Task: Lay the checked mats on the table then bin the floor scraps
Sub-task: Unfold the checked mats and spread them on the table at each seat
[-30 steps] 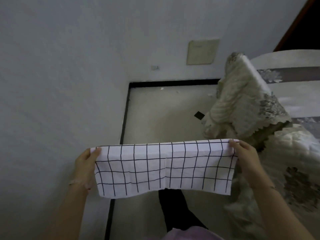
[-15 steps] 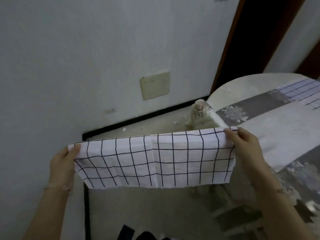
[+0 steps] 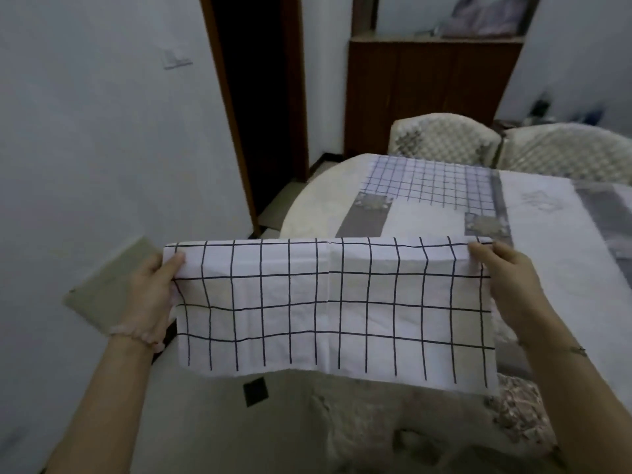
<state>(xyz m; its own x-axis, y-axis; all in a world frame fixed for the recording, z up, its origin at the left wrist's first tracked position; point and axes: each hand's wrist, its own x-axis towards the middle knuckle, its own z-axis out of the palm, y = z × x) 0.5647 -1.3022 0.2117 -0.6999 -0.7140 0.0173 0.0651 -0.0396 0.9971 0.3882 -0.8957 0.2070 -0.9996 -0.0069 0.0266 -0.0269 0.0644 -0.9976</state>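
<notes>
mats: 2 | held (image 3: 328,302) 1 | on table (image 3: 307,206) 1 (image 3: 431,183)

On my feed: dark doorway (image 3: 263,97), wood cabinet (image 3: 427,94) right of it, covered chair (image 3: 443,140), second chair (image 3: 567,150) alongside, wall switch (image 3: 176,59).

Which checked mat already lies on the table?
The far white checked mat, flat on the patchwork tablecloth; the near checked mat hangs between left hand and right hand.

Two checked mats: a held mat (image 3: 328,302) and a far mat (image 3: 427,179). One desk (image 3: 307,206). Two grips: left grip (image 3: 150,292), right grip (image 3: 506,282). Two chair backs: left chair back (image 3: 444,138), right chair back (image 3: 567,148). One doorway (image 3: 260,97). One cabinet (image 3: 427,94). One black floor square (image 3: 254,391).
</notes>
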